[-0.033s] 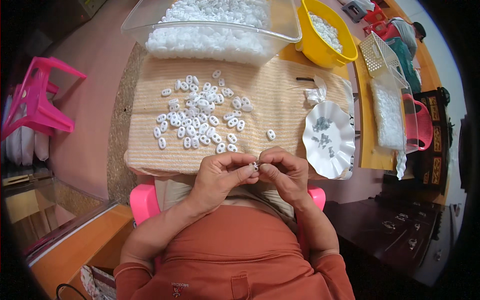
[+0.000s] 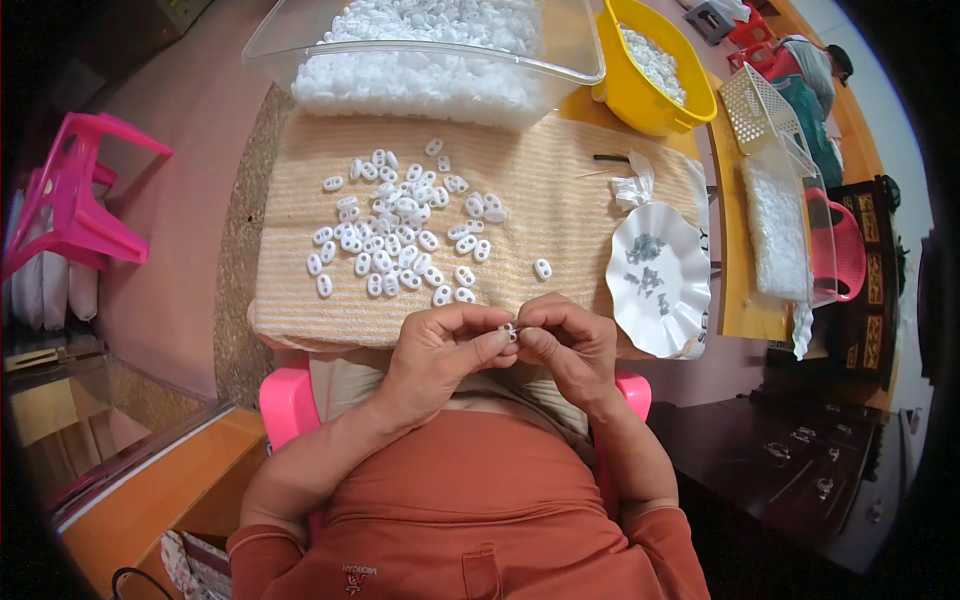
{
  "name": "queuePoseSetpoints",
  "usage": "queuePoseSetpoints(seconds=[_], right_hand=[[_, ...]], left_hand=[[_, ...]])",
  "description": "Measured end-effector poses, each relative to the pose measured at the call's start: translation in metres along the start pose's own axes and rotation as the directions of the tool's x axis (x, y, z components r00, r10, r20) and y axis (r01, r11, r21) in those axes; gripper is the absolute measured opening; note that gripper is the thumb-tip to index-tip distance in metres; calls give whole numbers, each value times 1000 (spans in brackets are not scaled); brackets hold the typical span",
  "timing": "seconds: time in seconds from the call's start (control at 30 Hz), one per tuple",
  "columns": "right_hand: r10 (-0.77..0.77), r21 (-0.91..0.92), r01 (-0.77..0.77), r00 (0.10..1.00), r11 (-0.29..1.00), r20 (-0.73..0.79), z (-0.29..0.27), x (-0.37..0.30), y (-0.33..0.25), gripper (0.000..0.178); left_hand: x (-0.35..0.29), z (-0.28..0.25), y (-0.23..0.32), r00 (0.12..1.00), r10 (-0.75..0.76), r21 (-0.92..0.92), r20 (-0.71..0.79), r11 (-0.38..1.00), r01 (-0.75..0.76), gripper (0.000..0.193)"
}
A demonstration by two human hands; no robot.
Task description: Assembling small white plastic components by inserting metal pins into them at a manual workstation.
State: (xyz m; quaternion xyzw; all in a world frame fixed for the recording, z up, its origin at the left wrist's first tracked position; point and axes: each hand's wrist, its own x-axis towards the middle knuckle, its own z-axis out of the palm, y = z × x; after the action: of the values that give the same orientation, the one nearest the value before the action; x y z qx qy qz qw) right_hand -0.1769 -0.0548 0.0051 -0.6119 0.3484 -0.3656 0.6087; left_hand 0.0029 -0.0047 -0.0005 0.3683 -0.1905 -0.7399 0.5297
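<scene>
My left hand (image 2: 452, 352) is closed, thumb and forefinger pinching a small white plastic piece (image 2: 508, 333). The fingers cover much of this piece; it looks like the two-holed ones on the table. Against its right side, the thumb and forefinger of my right hand (image 2: 570, 345) are pressed together; what lies between them is too small to make out. Both hands meet just off the table's near edge. A heap of white oval two-holed plastic pieces (image 2: 385, 230) lies ahead to the left. One single oval piece (image 2: 542, 268) lies apart, close beyond my right hand.
On the striped cloth (image 2: 560, 220) stand a white wavy-rimmed plate (image 2: 632, 310) with small grey bits, and a crumpled white wrapper (image 2: 632, 188). A clear bin (image 2: 420, 50) and a yellow tub (image 2: 640, 110) of white pieces stand behind. A pink stool (image 2: 85, 215) is left.
</scene>
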Motion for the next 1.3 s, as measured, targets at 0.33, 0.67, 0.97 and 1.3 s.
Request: queuePoseSetpoints(seconds=[0.33, 0.67, 0.97, 1.3], right_hand=[[82, 61, -84, 996, 995, 20, 1, 1, -1, 7], [60, -68, -56, 996, 996, 60, -3, 1, 1, 7], [168, -73, -164, 983, 984, 66, -5, 0, -2, 9], [265, -40, -263, 964, 964, 37, -2, -3, -3, 11]], left_hand=[[0, -1, 3, 1000, -8, 14, 13, 1000, 8, 21], [0, -2, -2, 1000, -15, -1, -3, 1000, 15, 18], [0, 0, -3, 999, 27, 87, -21, 996, -25, 17], [1, -2, -7, 997, 80, 110, 5, 991, -80, 16]])
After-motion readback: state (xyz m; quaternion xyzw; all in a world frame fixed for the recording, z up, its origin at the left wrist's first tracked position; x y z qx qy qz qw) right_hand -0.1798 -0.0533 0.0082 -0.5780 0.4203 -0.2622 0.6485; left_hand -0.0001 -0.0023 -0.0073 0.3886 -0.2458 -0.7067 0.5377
